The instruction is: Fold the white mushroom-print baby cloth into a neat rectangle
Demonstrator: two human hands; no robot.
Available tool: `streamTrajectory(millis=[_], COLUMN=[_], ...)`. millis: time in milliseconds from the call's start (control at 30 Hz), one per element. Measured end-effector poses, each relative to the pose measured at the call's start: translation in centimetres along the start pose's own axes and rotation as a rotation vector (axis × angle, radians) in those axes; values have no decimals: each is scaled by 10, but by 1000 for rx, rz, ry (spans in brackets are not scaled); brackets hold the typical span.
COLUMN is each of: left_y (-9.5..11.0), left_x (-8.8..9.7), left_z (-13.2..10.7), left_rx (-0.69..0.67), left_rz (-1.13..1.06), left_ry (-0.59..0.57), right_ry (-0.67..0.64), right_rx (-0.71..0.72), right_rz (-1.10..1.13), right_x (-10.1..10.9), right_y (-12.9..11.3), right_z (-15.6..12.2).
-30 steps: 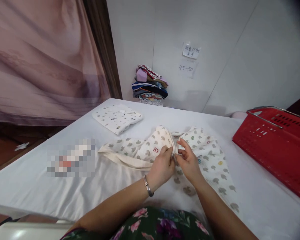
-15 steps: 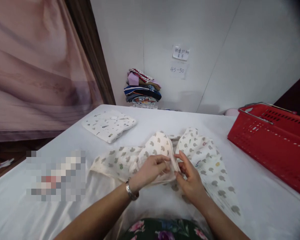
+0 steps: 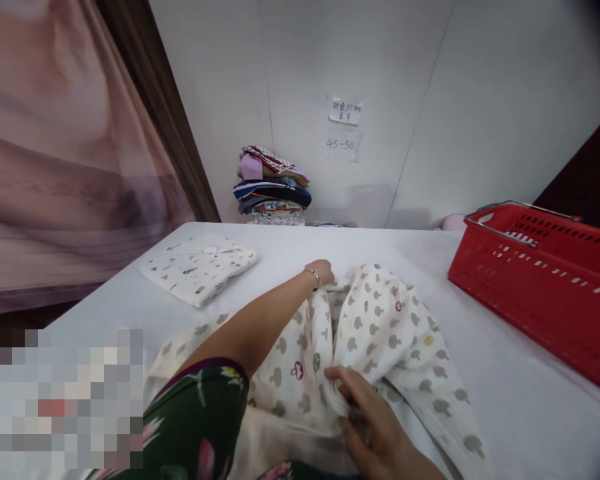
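Observation:
A white long-sleeved top (image 3: 377, 320) with a grey mushroom print lies spread on the table before me, its front open down the middle. Stretched far forward, my left hand (image 3: 323, 272) is closed at the neck end of the top, its fingertips hidden behind the cloth. Close to my body, my right hand (image 3: 373, 417) curls its thumb and fingers round the lower end of the front edge. Both sleeves reach outward, the left one partly covered by my forearm.
A folded white printed garment (image 3: 200, 267) lies at the table's left. On the right stands a red plastic basket (image 3: 535, 307) with a metal handle. Folded clothes (image 3: 273, 187) are stacked beyond the far edge, by the wall. A pixelated patch covers the near left corner.
My left hand has gone from the front edge forward to the neck end. My right hand has come nearer my body along the edge, and the front panel is drawn out longer.

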State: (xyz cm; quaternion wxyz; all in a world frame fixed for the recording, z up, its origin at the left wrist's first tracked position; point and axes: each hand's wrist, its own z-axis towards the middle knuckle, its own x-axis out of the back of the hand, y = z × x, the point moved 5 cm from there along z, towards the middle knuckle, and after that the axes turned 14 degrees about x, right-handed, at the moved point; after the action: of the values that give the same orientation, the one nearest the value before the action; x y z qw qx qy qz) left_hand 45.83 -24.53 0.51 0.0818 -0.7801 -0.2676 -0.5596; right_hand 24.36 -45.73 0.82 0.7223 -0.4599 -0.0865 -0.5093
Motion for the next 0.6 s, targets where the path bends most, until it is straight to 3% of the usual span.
streamTrajectory(millis=[167,333,433,533,600], left_y=[10,14,16,17,18], left_x=[-5,-6,-8,-8,-8], left_z=[15,23,25,21,14], left_rx=[63,26,-17,-56,-70], left_rz=[98,193,219,216,209], left_ry=[-135,-201,-214,-200,-192], right_ry=[17,-44,-18,8,10], right_rx=[113,102,136,49,65], right_rz=[138,242,255,160,135], right_x=[-1,2,7,11,13], right_y=[9,10,7,6,2], right_z=[4,11,10,6,6])
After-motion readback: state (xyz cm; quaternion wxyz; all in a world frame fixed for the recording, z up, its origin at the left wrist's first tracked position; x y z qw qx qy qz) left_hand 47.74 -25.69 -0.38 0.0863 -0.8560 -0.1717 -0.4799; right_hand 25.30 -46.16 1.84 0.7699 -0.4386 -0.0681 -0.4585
